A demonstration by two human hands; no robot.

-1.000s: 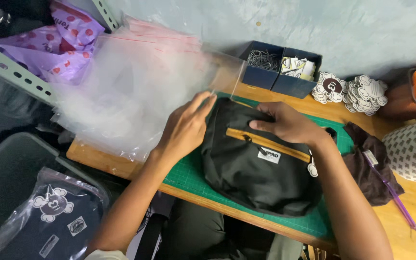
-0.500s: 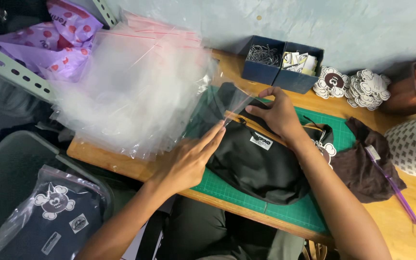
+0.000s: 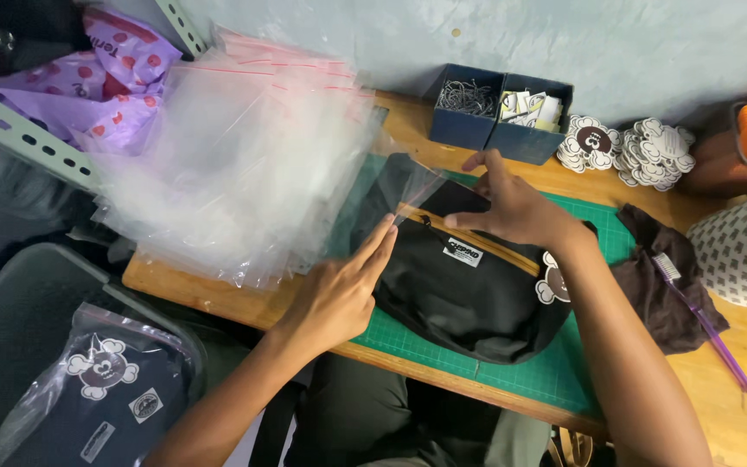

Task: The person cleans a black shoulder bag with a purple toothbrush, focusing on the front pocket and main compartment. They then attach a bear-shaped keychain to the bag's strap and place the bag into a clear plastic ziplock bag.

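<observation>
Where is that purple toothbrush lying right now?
The purple toothbrush lies at the right of the head view, across a dark brown cloth, just right of the green cutting mat.

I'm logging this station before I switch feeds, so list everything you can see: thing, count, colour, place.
black waist bag: one, black with tan zip line, on the green mat
clear bag: one, transparent, over the waist bag's top end
cutting mat: one, green, on the wooden table
stack of clear bags: many, transparent with red strips, table's left end
small boxes: two, dark blue, at the wall, holding small parts
round tags: two piles, white and brown, right of the boxes
dark cloth: one, brown, right of the mat
toothbrush: one, purple, on the cloth
packed bag: one, dark, in the bin lower left
left hand: at the clear bag's edge
right hand: on the clear bag's mouth
</observation>
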